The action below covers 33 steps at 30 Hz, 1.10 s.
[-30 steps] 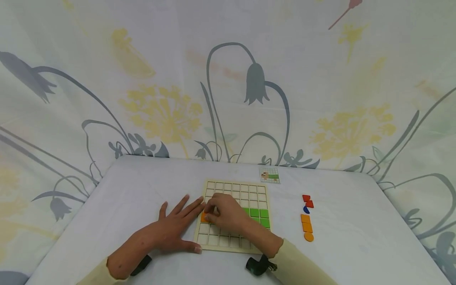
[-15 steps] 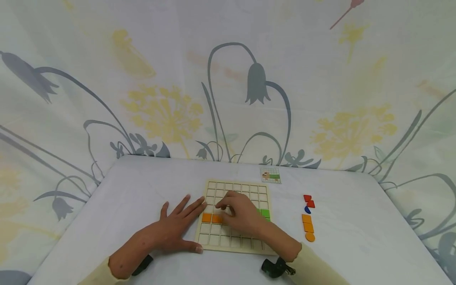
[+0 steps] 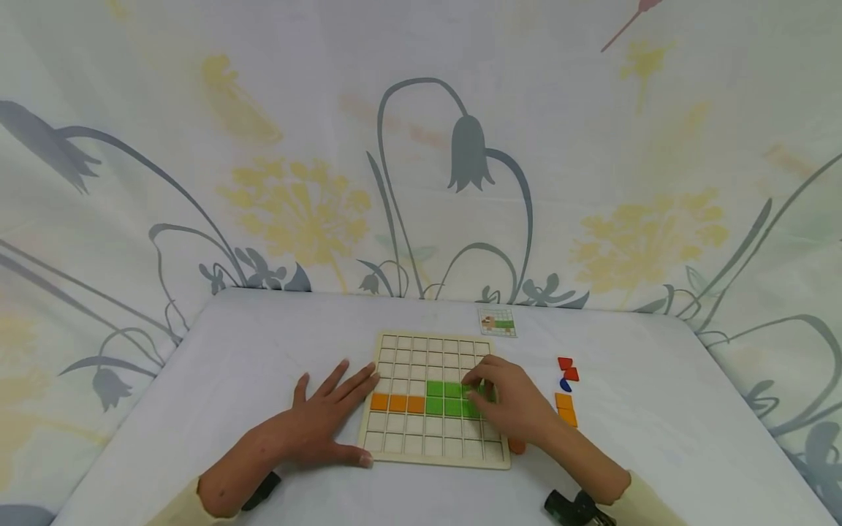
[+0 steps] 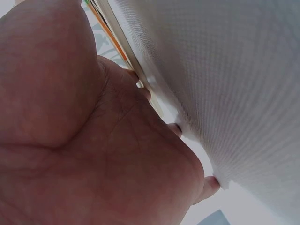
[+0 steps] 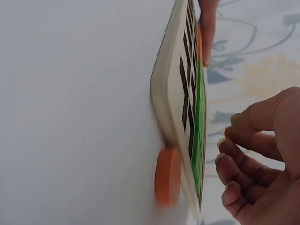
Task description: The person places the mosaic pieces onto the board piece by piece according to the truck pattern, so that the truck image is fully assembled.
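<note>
The left hand (image 3: 322, 427) lies on the white cloth-covered table (image 3: 263, 343), its fingers straight and spread, fingertips at the left edge of a pale wooden grid board (image 3: 434, 462), where three orange square tiles (image 3: 397, 403) run in to green square tiles (image 3: 452, 407). The right hand (image 3: 516, 398) hovers over the board's right side, fingers loosely bent with nothing visible between them, while a round orange piece (image 3: 517, 446) lies just beside the board's right edge, toward the near corner. Farther right lie red wedge-shaped pieces (image 3: 571, 374), a blue half-round piece (image 3: 566, 385) and orange four-sided pieces (image 3: 563, 401).
</note>
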Each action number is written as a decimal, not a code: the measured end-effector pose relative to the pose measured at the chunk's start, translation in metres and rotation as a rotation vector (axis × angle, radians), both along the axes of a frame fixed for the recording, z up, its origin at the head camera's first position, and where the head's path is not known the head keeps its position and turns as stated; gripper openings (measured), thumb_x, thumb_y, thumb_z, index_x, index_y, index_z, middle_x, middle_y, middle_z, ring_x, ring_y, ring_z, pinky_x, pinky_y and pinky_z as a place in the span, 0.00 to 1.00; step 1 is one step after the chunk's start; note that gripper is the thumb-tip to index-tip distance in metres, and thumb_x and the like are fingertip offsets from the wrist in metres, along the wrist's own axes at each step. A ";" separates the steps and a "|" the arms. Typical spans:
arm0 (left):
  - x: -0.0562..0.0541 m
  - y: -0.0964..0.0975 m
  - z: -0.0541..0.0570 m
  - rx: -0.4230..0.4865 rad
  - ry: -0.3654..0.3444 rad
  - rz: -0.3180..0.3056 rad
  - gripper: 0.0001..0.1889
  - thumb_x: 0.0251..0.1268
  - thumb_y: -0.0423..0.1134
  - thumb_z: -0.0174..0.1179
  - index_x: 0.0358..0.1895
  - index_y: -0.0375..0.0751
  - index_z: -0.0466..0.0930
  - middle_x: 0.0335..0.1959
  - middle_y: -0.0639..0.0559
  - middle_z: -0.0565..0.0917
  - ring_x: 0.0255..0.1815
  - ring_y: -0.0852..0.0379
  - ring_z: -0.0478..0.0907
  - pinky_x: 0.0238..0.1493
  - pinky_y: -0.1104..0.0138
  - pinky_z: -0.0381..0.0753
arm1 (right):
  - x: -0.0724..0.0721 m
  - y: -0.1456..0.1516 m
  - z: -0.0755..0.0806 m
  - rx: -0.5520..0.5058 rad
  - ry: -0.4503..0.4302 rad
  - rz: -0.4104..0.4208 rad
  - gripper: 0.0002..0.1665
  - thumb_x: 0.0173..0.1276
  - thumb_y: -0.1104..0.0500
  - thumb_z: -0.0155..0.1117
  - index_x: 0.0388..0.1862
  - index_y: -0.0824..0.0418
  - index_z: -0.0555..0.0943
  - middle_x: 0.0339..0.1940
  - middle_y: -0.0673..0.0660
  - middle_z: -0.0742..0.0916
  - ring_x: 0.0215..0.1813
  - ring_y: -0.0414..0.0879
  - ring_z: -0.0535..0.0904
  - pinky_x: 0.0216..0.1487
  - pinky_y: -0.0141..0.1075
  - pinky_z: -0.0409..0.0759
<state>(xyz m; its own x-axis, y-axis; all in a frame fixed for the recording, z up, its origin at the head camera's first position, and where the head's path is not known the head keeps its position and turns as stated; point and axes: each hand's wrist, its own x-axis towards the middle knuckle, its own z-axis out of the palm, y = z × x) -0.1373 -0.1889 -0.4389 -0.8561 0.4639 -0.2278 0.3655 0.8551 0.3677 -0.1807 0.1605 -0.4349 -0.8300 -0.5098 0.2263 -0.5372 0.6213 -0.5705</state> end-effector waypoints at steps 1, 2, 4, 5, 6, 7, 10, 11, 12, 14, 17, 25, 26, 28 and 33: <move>0.000 0.000 0.000 0.003 0.002 -0.003 0.64 0.54 0.79 0.66 0.89 0.59 0.45 0.90 0.63 0.41 0.90 0.44 0.31 0.73 0.22 0.34 | 0.001 0.005 0.001 0.002 0.001 -0.016 0.09 0.70 0.67 0.72 0.45 0.57 0.89 0.41 0.44 0.85 0.36 0.37 0.76 0.41 0.33 0.81; -0.001 0.000 -0.001 0.004 0.002 -0.003 0.64 0.54 0.80 0.66 0.89 0.59 0.45 0.90 0.63 0.41 0.90 0.44 0.31 0.73 0.22 0.34 | 0.002 0.010 0.002 0.004 0.004 -0.032 0.09 0.70 0.67 0.73 0.45 0.56 0.89 0.40 0.44 0.85 0.36 0.37 0.76 0.41 0.34 0.81; -0.001 0.000 -0.002 0.001 0.001 0.001 0.64 0.53 0.80 0.66 0.89 0.60 0.45 0.90 0.64 0.41 0.90 0.45 0.31 0.73 0.22 0.34 | 0.003 0.022 0.003 0.010 0.016 -0.071 0.09 0.69 0.67 0.73 0.45 0.55 0.89 0.40 0.43 0.85 0.36 0.37 0.76 0.40 0.34 0.81; -0.001 0.000 -0.002 0.002 0.000 0.001 0.64 0.53 0.80 0.66 0.89 0.60 0.45 0.90 0.64 0.41 0.90 0.45 0.31 0.73 0.22 0.34 | 0.004 0.028 0.003 0.012 0.023 -0.091 0.10 0.69 0.68 0.73 0.44 0.55 0.89 0.40 0.43 0.85 0.36 0.38 0.76 0.40 0.34 0.80; -0.001 0.000 -0.002 0.000 0.002 0.002 0.64 0.53 0.80 0.66 0.89 0.60 0.45 0.90 0.65 0.41 0.90 0.45 0.31 0.73 0.22 0.34 | 0.005 0.034 0.004 0.018 0.031 -0.113 0.10 0.68 0.68 0.74 0.44 0.55 0.89 0.40 0.42 0.85 0.36 0.38 0.77 0.39 0.34 0.80; -0.001 0.000 -0.002 -0.001 0.003 0.005 0.63 0.53 0.80 0.66 0.89 0.60 0.45 0.90 0.65 0.41 0.90 0.45 0.31 0.73 0.22 0.34 | 0.005 0.041 0.005 0.023 0.036 -0.134 0.10 0.68 0.68 0.74 0.44 0.55 0.89 0.39 0.42 0.85 0.36 0.38 0.76 0.39 0.34 0.80; -0.001 0.000 -0.003 -0.007 0.005 0.011 0.64 0.53 0.80 0.67 0.89 0.61 0.45 0.90 0.65 0.41 0.90 0.45 0.31 0.73 0.22 0.35 | 0.008 0.060 0.006 0.045 0.050 -0.194 0.10 0.68 0.68 0.74 0.43 0.55 0.89 0.38 0.42 0.86 0.35 0.37 0.76 0.38 0.34 0.79; -0.001 0.000 -0.003 -0.011 0.006 0.012 0.64 0.52 0.80 0.66 0.89 0.61 0.45 0.90 0.65 0.41 0.90 0.46 0.31 0.74 0.22 0.35 | 0.008 0.067 0.006 0.049 0.047 -0.212 0.10 0.68 0.69 0.73 0.43 0.55 0.89 0.38 0.43 0.86 0.35 0.36 0.76 0.38 0.34 0.79; -0.001 0.000 -0.003 -0.012 0.005 0.013 0.64 0.52 0.80 0.66 0.89 0.61 0.45 0.90 0.65 0.41 0.90 0.46 0.31 0.74 0.22 0.35 | 0.009 0.073 0.007 0.052 0.040 -0.227 0.09 0.68 0.69 0.73 0.43 0.56 0.89 0.38 0.43 0.86 0.35 0.36 0.76 0.37 0.34 0.78; -0.001 0.000 -0.003 -0.010 0.001 0.012 0.64 0.53 0.80 0.66 0.89 0.61 0.45 0.90 0.65 0.41 0.90 0.46 0.31 0.74 0.22 0.34 | 0.011 0.086 0.006 0.060 0.027 -0.258 0.09 0.68 0.68 0.73 0.43 0.57 0.89 0.38 0.45 0.86 0.35 0.37 0.76 0.36 0.33 0.78; 0.000 0.000 -0.001 -0.003 -0.006 0.010 0.63 0.53 0.79 0.66 0.89 0.60 0.45 0.90 0.65 0.41 0.90 0.46 0.31 0.73 0.22 0.34 | 0.013 0.103 0.006 0.074 -0.002 -0.295 0.08 0.68 0.67 0.75 0.44 0.58 0.88 0.38 0.47 0.86 0.35 0.38 0.75 0.33 0.32 0.77; -0.001 0.001 -0.002 0.003 0.002 0.013 0.64 0.53 0.79 0.67 0.89 0.60 0.46 0.90 0.64 0.42 0.90 0.45 0.31 0.73 0.22 0.34 | 0.007 0.128 0.003 0.149 -0.114 -0.271 0.10 0.67 0.65 0.77 0.46 0.59 0.88 0.42 0.49 0.85 0.36 0.41 0.75 0.35 0.30 0.77; -0.001 0.001 -0.002 0.003 0.003 0.013 0.64 0.53 0.79 0.67 0.89 0.60 0.46 0.90 0.64 0.42 0.90 0.45 0.31 0.73 0.22 0.34 | 0.005 0.130 0.002 0.154 -0.123 -0.261 0.10 0.67 0.65 0.77 0.46 0.59 0.88 0.43 0.49 0.85 0.37 0.42 0.75 0.35 0.30 0.77; 0.000 0.001 -0.001 0.004 0.002 0.013 0.64 0.53 0.79 0.67 0.89 0.60 0.46 0.90 0.64 0.42 0.90 0.45 0.32 0.73 0.22 0.34 | 0.003 0.130 0.001 0.170 -0.147 -0.258 0.10 0.68 0.65 0.76 0.47 0.60 0.88 0.43 0.49 0.85 0.38 0.43 0.75 0.36 0.30 0.77; 0.000 0.000 -0.001 0.005 0.002 0.007 0.64 0.53 0.80 0.66 0.89 0.59 0.46 0.90 0.64 0.42 0.90 0.45 0.32 0.73 0.22 0.34 | 0.003 0.130 -0.001 0.178 -0.156 -0.263 0.10 0.67 0.65 0.75 0.46 0.61 0.86 0.42 0.50 0.83 0.36 0.42 0.73 0.35 0.30 0.76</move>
<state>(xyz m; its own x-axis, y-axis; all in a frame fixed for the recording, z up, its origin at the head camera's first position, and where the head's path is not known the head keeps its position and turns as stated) -0.1377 -0.1885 -0.4397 -0.8600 0.4587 -0.2236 0.3602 0.8560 0.3708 -0.1778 0.2905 -0.4362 -0.9558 -0.2938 0.0136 -0.2604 0.8238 -0.5036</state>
